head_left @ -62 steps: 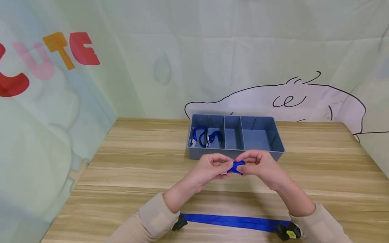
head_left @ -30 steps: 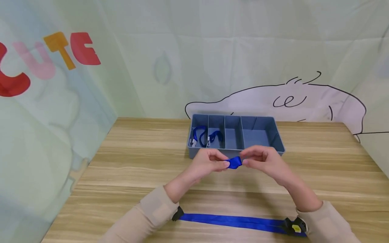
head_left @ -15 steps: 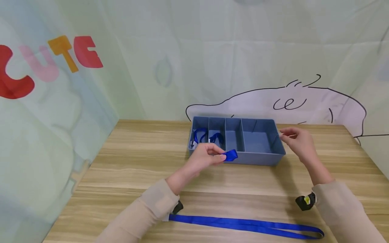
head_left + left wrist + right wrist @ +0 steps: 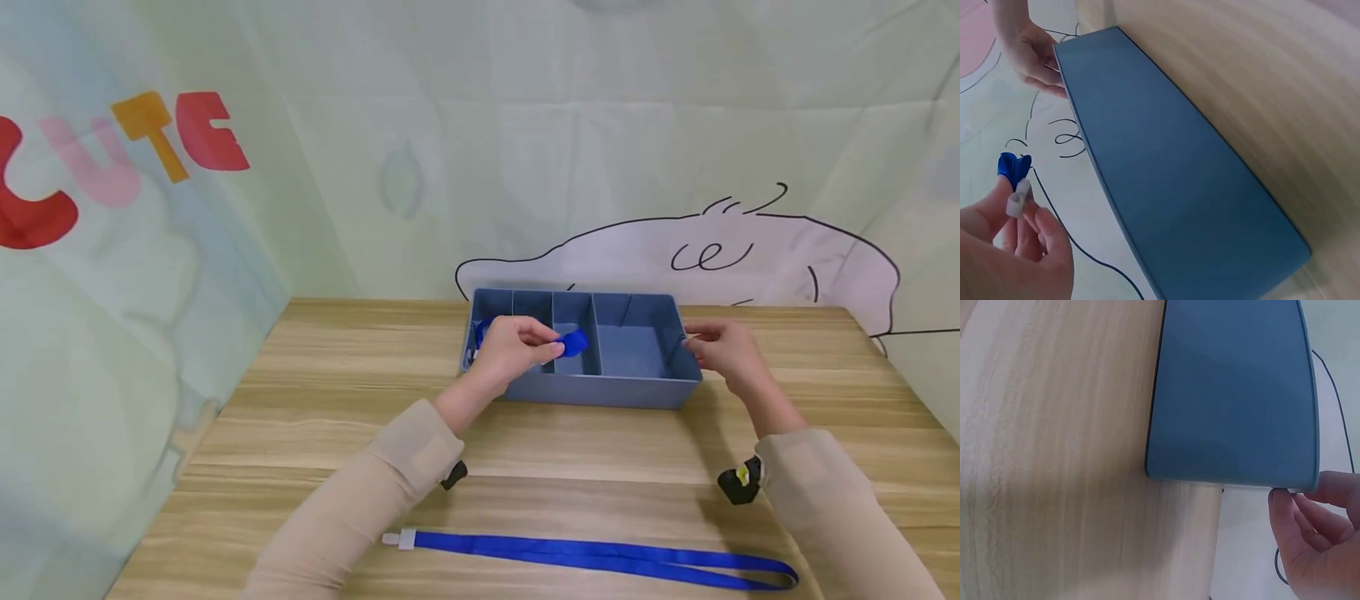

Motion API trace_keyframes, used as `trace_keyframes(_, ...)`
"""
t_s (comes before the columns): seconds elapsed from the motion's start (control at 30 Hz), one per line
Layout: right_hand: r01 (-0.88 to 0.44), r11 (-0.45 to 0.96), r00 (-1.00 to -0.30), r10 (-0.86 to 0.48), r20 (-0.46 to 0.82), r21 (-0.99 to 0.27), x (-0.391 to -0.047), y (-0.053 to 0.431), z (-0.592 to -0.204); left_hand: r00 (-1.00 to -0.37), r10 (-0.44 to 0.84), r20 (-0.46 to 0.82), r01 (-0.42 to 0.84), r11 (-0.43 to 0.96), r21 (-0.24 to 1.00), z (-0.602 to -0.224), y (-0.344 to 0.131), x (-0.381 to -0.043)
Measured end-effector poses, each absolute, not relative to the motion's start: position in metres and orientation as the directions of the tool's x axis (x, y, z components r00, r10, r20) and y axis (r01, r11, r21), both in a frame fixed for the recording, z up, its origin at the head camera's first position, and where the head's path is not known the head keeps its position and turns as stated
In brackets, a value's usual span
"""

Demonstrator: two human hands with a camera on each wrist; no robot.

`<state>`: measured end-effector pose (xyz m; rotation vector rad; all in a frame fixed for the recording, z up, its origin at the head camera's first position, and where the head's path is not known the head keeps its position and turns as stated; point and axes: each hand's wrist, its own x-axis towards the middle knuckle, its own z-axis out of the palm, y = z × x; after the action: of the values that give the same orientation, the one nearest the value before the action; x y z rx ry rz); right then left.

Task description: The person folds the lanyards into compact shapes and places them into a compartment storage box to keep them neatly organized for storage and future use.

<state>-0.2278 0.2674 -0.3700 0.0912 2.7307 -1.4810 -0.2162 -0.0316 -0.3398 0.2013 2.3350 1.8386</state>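
In the head view my left hand (image 4: pixel 512 350) pinches a folded blue lanyard (image 4: pixel 574 342) between thumb and fingers, over the third compartment of the grey-blue divided box (image 4: pixel 600 391). The left wrist view shows the lanyard's white plastic clip (image 4: pixel 1017 203) poking out between the fingers, above the box's rim. My right hand (image 4: pixel 729 352) is at the box's right end, pinching the rim with its thumb outside, as the right wrist view shows its fingers (image 4: pixel 1282 515) against that end wall. A second blue lanyard (image 4: pixel 570 553) with a white clip lies stretched out on the table near me.
The box stands toward the back of the wooden table (image 4: pixel 337 392), with a printed cloth backdrop (image 4: pixel 420 242) behind it. Part of a blue lanyard (image 4: pixel 482 331) shows in the leftmost compartment; my left hand covers much of the second.
Both hands held the folded lanyard at first. The right hand let go and moved right to grip the box's end; the left carried the lanyard forward over the box.
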Motion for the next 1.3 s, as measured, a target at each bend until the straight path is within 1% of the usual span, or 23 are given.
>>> trace_keyframes(0.13, 0.085, 0.560, -0.996, 0.036, -0.078, -0.824, -0.229, 0.267, -0.370, -0.981, 0.187, -0.043, 0.016, 0.300, 0.954, -0.339, -0.025, -0.227)
trace_keyframes(0.3, 0.087, 0.567, -0.996, 0.034, -0.082, -0.819, -0.231, 0.267, -0.370, -0.991, 0.133, -0.029, 0.025, 0.387, 0.922, -0.341, -0.018, -0.240)
trace_keyframes(0.47, 0.085, 0.574, -0.996, 0.041, -0.075, -0.815, -0.231, 0.266, -0.370, -0.993, 0.105, 0.054, 0.101, 0.521, 0.848, -0.349, -0.013, -0.251)
trace_keyframes(0.57, 0.087, 0.569, -0.996, 0.043, -0.076, -0.818, -0.231, 0.266, -0.371, -0.986, 0.109, 0.129, 0.169, 0.602, 0.781, -0.355, -0.007, -0.255)
trace_keyframes(0.67, 0.091, 0.562, -0.996, 0.046, -0.078, -0.822, -0.231, 0.266, -0.372, -0.973, 0.120, 0.197, 0.227, 0.652, 0.723, -0.358, -0.001, -0.257)
trace_keyframes(0.8, 0.092, 0.563, -0.996, 0.055, -0.074, -0.821, -0.230, 0.267, -0.372, -0.953, 0.130, 0.274, 0.281, 0.721, 0.634, -0.362, 0.010, -0.262)
trace_keyframes(0.87, 0.088, 0.566, -0.996, 0.057, -0.068, -0.820, -0.230, 0.268, -0.373, -0.946, 0.131, 0.296, 0.289, 0.756, 0.588, -0.364, 0.015, -0.265)
trace_keyframes(1.0, 0.082, 0.565, -0.996, 0.064, -0.055, -0.821, -0.229, 0.268, -0.374, -0.941, 0.142, 0.307, 0.288, 0.814, 0.504, -0.367, 0.025, -0.269)
trace_keyframes(1.1, 0.079, 0.561, -0.996, 0.072, -0.046, -0.824, -0.228, 0.269, -0.375, -0.936, 0.163, 0.312, 0.286, 0.868, 0.405, -0.371, 0.033, -0.272)
trace_keyframes(1.3, 0.071, 0.551, -0.997, 0.076, -0.035, -0.832, -0.228, 0.269, -0.376, -0.938, 0.215, 0.272, 0.280, 0.931, 0.233, -0.385, 0.045, -0.275)
